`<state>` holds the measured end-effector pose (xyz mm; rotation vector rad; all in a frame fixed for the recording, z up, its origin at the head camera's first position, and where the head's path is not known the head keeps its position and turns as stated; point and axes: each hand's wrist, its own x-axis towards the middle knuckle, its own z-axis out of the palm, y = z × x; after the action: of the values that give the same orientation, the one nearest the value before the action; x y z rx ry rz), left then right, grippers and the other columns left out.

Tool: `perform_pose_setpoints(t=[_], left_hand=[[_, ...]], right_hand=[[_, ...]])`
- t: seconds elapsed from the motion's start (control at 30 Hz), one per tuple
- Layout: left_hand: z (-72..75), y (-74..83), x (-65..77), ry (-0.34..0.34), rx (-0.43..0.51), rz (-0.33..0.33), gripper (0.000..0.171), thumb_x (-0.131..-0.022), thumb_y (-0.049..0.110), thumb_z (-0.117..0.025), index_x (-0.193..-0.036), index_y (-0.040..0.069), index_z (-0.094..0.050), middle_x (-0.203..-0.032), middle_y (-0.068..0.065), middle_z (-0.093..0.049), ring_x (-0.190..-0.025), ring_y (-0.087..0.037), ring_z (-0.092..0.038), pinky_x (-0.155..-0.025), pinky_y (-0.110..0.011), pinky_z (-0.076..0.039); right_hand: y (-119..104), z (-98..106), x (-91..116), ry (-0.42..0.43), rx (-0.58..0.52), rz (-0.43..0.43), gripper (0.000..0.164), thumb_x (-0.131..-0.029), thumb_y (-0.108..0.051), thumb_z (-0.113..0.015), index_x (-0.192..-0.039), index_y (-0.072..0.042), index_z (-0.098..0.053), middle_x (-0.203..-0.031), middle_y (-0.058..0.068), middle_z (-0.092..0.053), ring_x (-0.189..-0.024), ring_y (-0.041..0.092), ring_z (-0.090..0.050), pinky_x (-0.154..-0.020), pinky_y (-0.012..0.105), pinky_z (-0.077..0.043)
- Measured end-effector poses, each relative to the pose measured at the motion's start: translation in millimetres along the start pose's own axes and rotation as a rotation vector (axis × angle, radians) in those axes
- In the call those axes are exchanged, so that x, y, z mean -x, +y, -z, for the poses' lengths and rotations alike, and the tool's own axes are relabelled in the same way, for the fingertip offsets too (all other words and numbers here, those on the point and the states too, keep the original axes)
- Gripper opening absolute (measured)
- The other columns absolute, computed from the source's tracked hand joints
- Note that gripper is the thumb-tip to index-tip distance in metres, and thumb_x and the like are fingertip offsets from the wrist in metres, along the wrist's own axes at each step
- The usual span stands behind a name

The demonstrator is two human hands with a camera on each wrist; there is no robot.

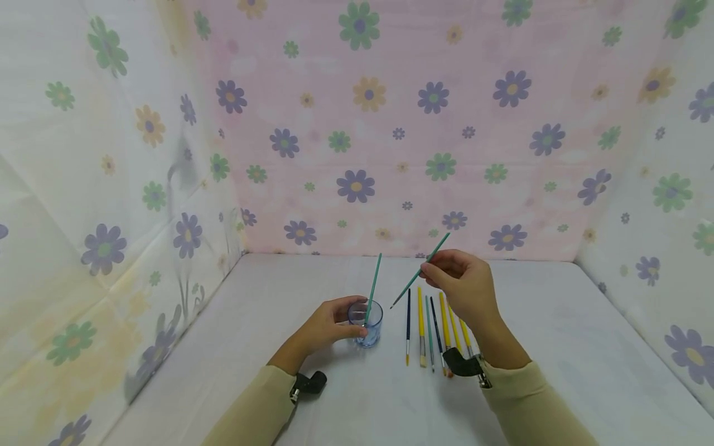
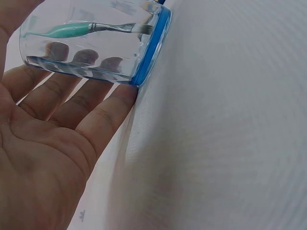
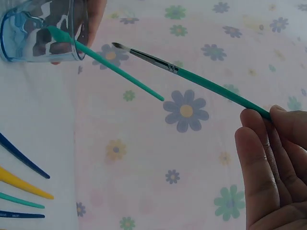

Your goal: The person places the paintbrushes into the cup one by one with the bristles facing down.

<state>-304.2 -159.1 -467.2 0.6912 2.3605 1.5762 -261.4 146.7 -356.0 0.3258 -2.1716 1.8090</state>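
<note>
My left hand (image 1: 329,325) holds a clear glass with a bluish base (image 1: 372,337), fingers round its far side and thumb at the front. Inside the glass leans a teal paintbrush (image 2: 72,30), bristles down at the bottom and handle sticking out above the rim. Up and to the right, my right hand (image 1: 465,285) pinches a second teal paintbrush (image 3: 206,84) between thumb and fingertips. Its dark pointed bristles slant down toward the glass, a little right of the rim in the head view.
On the white table (image 1: 268,279), a row of several paintbrushes lies right of the glass, among them a dark blue brush (image 1: 408,322), a yellow brush (image 1: 421,316) and a teal brush (image 1: 429,328). A flowered pink cloth (image 1: 390,217) stands behind, with pale flowered cloths at both sides.
</note>
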Motion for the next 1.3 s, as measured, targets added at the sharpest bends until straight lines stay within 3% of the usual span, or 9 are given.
perform_pose_setpoints(t=[0.43, 0.7, 1.03, 1.3], left_hand=[[-0.3, 0.8, -0.8, 0.009, 0.009, 0.011, 0.067, -0.085, 0.03, -0.087, -0.145, 0.027, -0.058, -0.136, -0.001, -0.069, -0.128, -0.022, -0.064, -0.116, -0.05, -0.045], [-0.2, -0.4, -2.2, 0.001, 0.013, -0.001, 0.066, -0.086, 0.026, -0.086, -0.146, 0.024, -0.057, -0.138, -0.006, -0.068, -0.127, -0.023, -0.065, -0.115, -0.05, -0.045], [-0.6, 0.8, -1.2, -0.002, 0.013, 0.012, 0.065, -0.087, 0.025, -0.085, -0.146, 0.026, -0.057, -0.139, -0.004, -0.067, -0.129, -0.022, -0.064, -0.116, -0.05, -0.045], [-0.1, 0.9, -0.8, 0.002, 0.004, 0.024, 0.066, -0.085, 0.03, -0.087, -0.145, 0.03, -0.058, -0.135, 0.004, -0.069, -0.127, -0.017, -0.065, -0.116, -0.048, -0.045]], right_hand=[[9.7, -29.2, 8.8, -0.06, 0.05, 0.046, 0.021, -0.094, -0.028, -0.079, -0.106, -0.013, -0.074, -0.101, 0.004, -0.078, -0.089, 0.017, -0.077, -0.08, 0.028, -0.063], [23.1, -42.8, 10.7, -0.087, 0.104, 0.015, 0.01, -0.094, -0.024, -0.079, -0.102, -0.02, -0.075, -0.098, -0.003, -0.078, -0.088, 0.014, -0.076, -0.079, 0.028, -0.063], [32.8, -53.1, 12.0, -0.118, 0.125, -0.027, 0.012, -0.093, -0.022, -0.079, -0.103, -0.017, -0.076, -0.097, -0.002, -0.078, -0.087, 0.015, -0.076, -0.078, 0.027, -0.063], [38.0, -58.2, 12.0, -0.144, 0.087, -0.077, 0.015, -0.093, -0.019, -0.079, -0.107, -0.014, -0.076, -0.1, 0.0, -0.078, -0.091, 0.016, -0.076, -0.078, 0.028, -0.064]])
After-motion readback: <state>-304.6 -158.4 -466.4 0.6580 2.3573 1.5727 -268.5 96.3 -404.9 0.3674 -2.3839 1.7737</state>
